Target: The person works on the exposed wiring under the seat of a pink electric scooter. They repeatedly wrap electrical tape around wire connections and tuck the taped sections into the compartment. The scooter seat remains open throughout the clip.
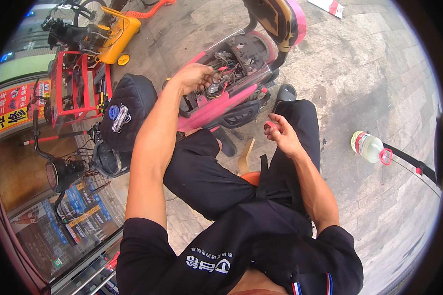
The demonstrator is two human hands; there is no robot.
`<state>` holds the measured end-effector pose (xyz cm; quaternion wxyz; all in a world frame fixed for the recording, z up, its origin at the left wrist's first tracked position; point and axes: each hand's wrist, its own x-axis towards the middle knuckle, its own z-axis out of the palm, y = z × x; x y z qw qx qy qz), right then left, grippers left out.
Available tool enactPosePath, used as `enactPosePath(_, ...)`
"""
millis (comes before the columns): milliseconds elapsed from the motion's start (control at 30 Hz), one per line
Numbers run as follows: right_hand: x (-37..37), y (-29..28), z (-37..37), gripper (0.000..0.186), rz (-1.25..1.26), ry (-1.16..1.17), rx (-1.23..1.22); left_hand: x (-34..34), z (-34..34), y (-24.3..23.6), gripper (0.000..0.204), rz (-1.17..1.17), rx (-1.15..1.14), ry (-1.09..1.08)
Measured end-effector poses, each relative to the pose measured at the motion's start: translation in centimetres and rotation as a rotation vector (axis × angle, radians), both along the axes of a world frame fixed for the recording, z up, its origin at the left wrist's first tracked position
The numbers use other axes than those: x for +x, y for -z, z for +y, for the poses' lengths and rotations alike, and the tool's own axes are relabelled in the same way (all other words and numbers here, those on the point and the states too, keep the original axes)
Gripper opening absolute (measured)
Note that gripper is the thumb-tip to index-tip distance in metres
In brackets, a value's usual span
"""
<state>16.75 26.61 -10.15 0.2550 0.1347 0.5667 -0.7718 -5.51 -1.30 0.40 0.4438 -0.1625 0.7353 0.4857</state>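
A pink electric scooter point(216, 110) stands in front of me with its body opened up, and a tangle of wires point(226, 73) shows inside. My left hand point(196, 78) reaches over its near side, fingers curled closed at the wires; the exact strand between them is too small to make out. Just beside the wires lies a silvery metal part point(214, 89). Over my right knee, apart from the scooter, my right hand point(284, 136) is closed around a small roll of red tape point(269, 125). The scooter's seat point(280, 19) is tipped up at the far end.
To the left, a black scooter seat point(128, 105) carries a blue roll point(113, 112) and a bundle of clear cord point(121, 119). Behind stand a red tool rack point(76, 115) and a yellow air compressor point(118, 39). A jug of pale liquid point(369, 146) is on the right.
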Motion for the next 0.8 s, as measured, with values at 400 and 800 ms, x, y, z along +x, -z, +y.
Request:
enactPosePath(400, -0.5, -1.4, 0.0, 0.068, 0.108, -0.071, 0.042, 0.9, 0.4, 0.1, 0.023, 0.551, -0.467, 0.192)
enactPosePath(800, -1.7, -3.4, -0.3, 0.072, 0.178, -0.1, 0.058, 1.7, 6.7, 1.8, 0.026, 0.811, -0.68, 0.424)
